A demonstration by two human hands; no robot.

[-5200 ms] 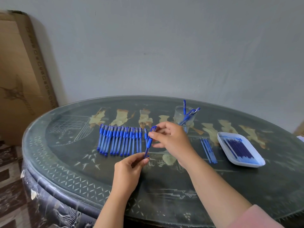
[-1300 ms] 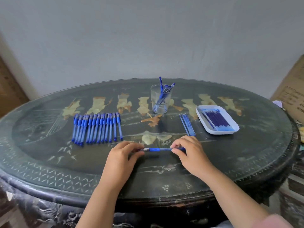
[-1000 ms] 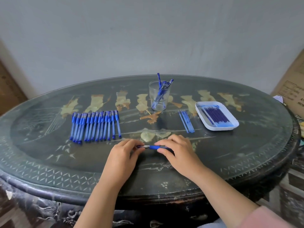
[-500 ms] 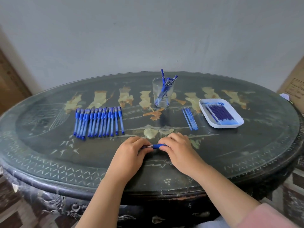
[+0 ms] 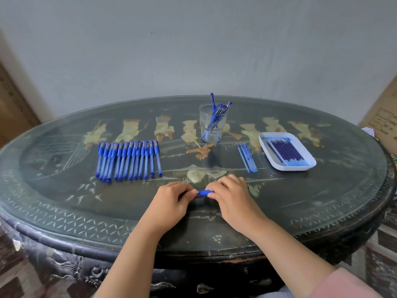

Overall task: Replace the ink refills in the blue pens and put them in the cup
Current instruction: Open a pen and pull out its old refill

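Both hands hold one blue pen [image 5: 203, 193] just above the table near its front middle. My left hand [image 5: 171, 203] pinches its left end and my right hand [image 5: 231, 195] grips its right end; only the short blue grip section shows between them. A row of several blue pens [image 5: 129, 161] lies to the left. Behind the hands stands a clear cup [image 5: 211, 123] with a few blue pens in it. To the right, a white tray [image 5: 300, 166] holds several dark blue refills, and a few loose refills [image 5: 247, 157] lie beside it.
The oval dark table [image 5: 64, 214] has a glass top with painted figures. A grey wall rises behind it. Cardboard boxes stand at the far left [image 5: 12, 108] and far right [image 5: 384, 117] edges of view.
My hands have drawn closer together along the pen, so less of it shows between them. The camera view has shifted slightly; the pens, cup and tray stay in place.
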